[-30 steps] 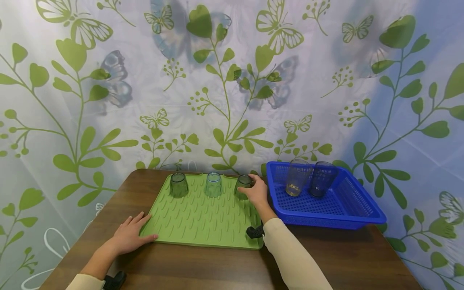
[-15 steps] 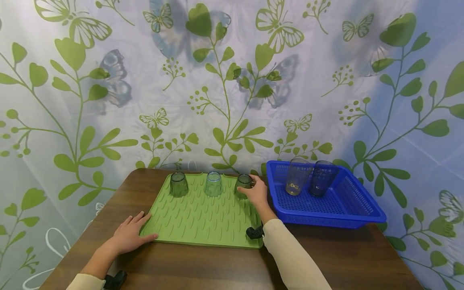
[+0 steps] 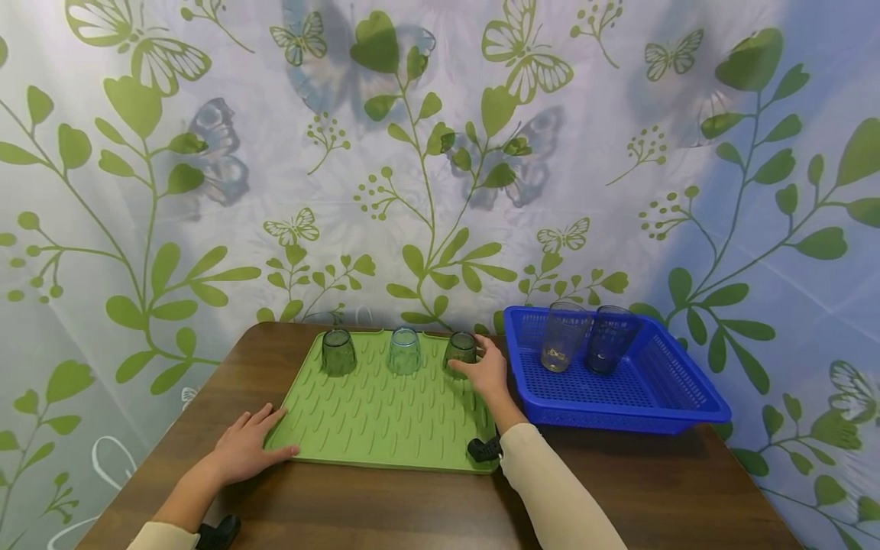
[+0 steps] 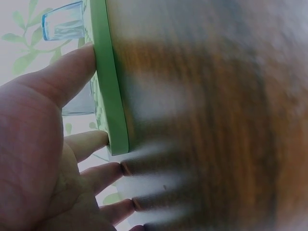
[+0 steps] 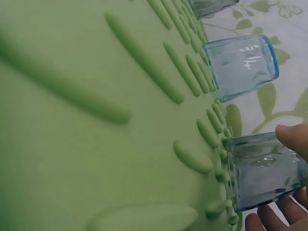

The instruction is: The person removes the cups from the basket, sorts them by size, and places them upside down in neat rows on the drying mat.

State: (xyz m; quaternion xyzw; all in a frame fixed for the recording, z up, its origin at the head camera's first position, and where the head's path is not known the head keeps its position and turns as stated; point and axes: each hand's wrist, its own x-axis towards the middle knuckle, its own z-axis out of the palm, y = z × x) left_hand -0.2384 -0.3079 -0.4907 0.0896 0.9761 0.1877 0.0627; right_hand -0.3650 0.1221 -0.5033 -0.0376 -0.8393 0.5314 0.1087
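Note:
Upside down near the right back corner of the green drying mat (image 3: 385, 412) stands a dark tinted glass (image 5: 264, 168). My right hand (image 3: 490, 373) holds it, thumb on one side and fingers round the other. A light blue glass (image 3: 405, 353) sits upside down at the middle of the mat's back edge, and a dark green glass (image 3: 339, 354) at the left. My left hand (image 3: 242, 445) lies with fingers spread at the mat's left front corner. In the left wrist view its thumb and a fingertip touch the mat's edge, while other fingertips rest on the table.
Right of the mat a blue plastic basket (image 3: 619, 416) holds a tall clear glass (image 3: 564, 340) and a tall dark glass (image 3: 609, 344), both leaning slightly. All stands on a brown wooden table (image 3: 385, 504). A patterned curtain (image 3: 440, 153) hangs right behind the table.

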